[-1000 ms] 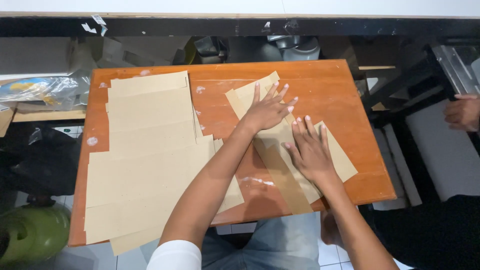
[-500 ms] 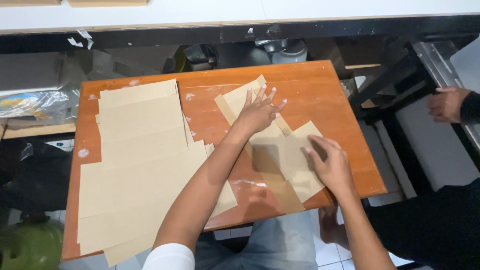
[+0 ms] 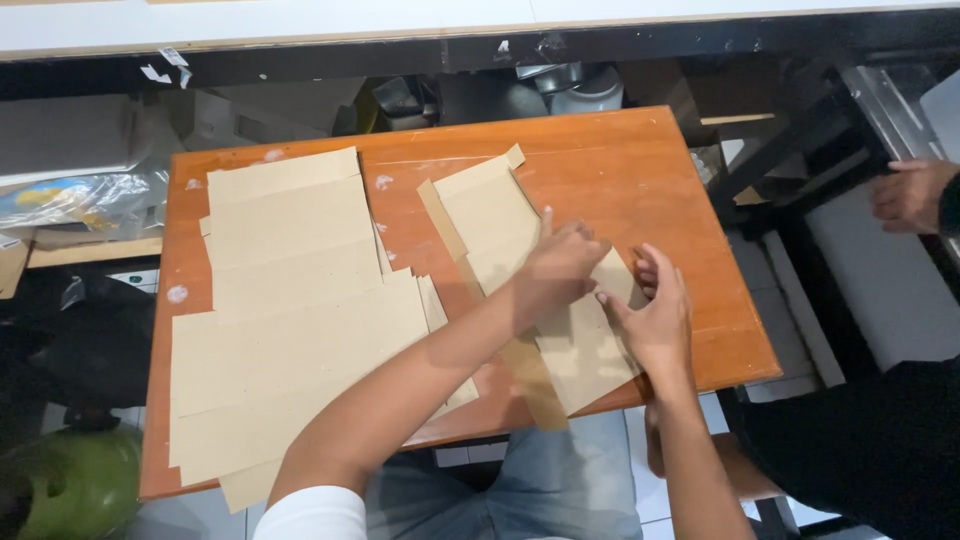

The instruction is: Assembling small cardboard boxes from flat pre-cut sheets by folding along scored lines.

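The orange wooden bench [image 3: 640, 170] fills the middle of the view, and everything else is placed against it. On its left half lies the stack [image 3: 300, 300] of tan paper sheets, overlapping one another and reaching past the near edge of the bench. On its right half lies the folded sheet [image 3: 495, 215], a tan piece set at a slant from the far middle of the bench down to its near edge, with a darker strip along its left side. Beyond the right edge of the bench a co-worker's hand [image 3: 912, 195] rests on a white surface, well apart from the sheet. Off the left near corner of the bench a green rounded thing [image 3: 70, 485] sits on the floor. The left hand [image 3: 555, 268] lies over the middle of the folded sheet, fingers curled and forefinger stretched out, pressing down on the paper. The right hand [image 3: 655, 318] is just beside it, nearer the right edge of the bench, partly open, its fingertips pinching the sheet's right flap.
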